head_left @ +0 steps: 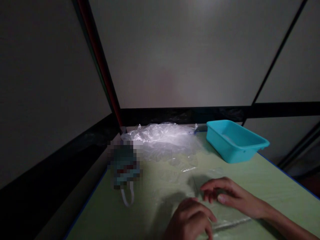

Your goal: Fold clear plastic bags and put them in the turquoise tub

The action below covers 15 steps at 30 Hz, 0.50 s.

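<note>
A flat, transparent plastic sheet or bag (pixel 235 218) lies on the pale green tabletop under both hands. Low in the view, my left hand (pixel 191 218) is over its left part, with bent fingers held apart and no object visible in them. To the right and slightly farther away, my right hand (pixel 230 195) is above the plastic. Its fingers curve loosely, the thumb stands away from them, and nothing shows between. Whether either hand touches the plastic I cannot tell.
A heap of crumpled transparent plastic (pixel 162 136) lies along the table's back edge. At the back right stands a turquoise basin (pixel 232 151). A blurred-out item with a white loop (pixel 128 198) lies on the left. Pale panels (pixel 185 60) rise behind the table (pixel 150 213).
</note>
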Each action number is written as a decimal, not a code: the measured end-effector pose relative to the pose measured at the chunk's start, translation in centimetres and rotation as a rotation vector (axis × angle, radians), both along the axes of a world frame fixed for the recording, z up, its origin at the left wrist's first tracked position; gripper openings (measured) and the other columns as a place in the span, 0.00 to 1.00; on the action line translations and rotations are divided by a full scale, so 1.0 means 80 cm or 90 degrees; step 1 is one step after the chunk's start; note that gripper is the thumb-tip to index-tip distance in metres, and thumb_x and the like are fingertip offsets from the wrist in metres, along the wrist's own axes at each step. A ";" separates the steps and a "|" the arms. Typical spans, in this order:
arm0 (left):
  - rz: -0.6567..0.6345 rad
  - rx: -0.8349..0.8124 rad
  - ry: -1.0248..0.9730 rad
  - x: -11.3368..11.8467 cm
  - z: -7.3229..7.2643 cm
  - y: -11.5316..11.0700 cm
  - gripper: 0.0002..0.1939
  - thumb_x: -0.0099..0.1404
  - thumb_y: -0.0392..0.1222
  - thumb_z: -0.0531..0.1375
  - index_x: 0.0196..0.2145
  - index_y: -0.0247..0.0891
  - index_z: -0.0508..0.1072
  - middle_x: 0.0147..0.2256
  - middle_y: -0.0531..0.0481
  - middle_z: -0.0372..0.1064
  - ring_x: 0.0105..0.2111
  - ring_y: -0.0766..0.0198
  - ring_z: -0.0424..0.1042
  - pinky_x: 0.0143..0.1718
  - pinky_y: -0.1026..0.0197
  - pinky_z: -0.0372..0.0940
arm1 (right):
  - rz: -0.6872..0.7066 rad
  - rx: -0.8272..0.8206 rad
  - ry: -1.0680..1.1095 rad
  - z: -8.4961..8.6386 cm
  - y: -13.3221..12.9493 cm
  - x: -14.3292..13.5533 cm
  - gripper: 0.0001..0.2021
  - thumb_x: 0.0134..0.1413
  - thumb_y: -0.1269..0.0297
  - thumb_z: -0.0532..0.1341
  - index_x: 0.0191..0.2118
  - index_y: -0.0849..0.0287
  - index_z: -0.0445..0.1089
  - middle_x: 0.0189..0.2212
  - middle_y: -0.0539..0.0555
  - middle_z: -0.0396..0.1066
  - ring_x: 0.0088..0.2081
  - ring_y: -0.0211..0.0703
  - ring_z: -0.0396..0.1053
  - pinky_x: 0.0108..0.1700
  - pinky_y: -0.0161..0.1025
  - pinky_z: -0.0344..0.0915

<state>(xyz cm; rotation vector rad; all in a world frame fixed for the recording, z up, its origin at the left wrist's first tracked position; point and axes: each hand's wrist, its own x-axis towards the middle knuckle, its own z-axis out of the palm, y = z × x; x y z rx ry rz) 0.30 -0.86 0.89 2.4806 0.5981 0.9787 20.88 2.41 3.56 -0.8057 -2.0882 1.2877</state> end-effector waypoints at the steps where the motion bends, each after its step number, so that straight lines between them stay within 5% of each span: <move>1: 0.046 -0.038 -0.050 0.001 0.002 0.002 0.06 0.51 0.29 0.56 0.24 0.39 0.64 0.32 0.51 0.71 0.34 0.64 0.70 0.47 0.57 0.59 | 0.007 -0.014 0.009 0.000 0.002 0.003 0.20 0.55 0.51 0.52 0.47 0.60 0.65 0.34 0.56 0.70 0.35 0.42 0.67 0.37 0.41 0.65; 7: 0.229 -0.139 -0.112 -0.002 0.022 0.013 0.09 0.47 0.26 0.51 0.22 0.39 0.61 0.28 0.51 0.68 0.33 0.61 0.68 0.49 0.46 0.54 | 0.015 -0.042 -0.056 0.007 0.009 0.015 0.25 0.48 0.56 0.61 0.51 0.59 0.60 0.30 0.52 0.68 0.31 0.38 0.66 0.32 0.37 0.63; 15: 0.290 -0.074 0.026 -0.007 0.022 0.015 0.13 0.45 0.24 0.52 0.28 0.39 0.62 0.42 0.46 0.65 0.46 0.53 0.62 0.50 0.43 0.53 | 0.003 0.031 -0.154 0.015 0.009 0.014 0.23 0.48 0.66 0.61 0.51 0.59 0.59 0.32 0.51 0.68 0.32 0.38 0.65 0.33 0.36 0.64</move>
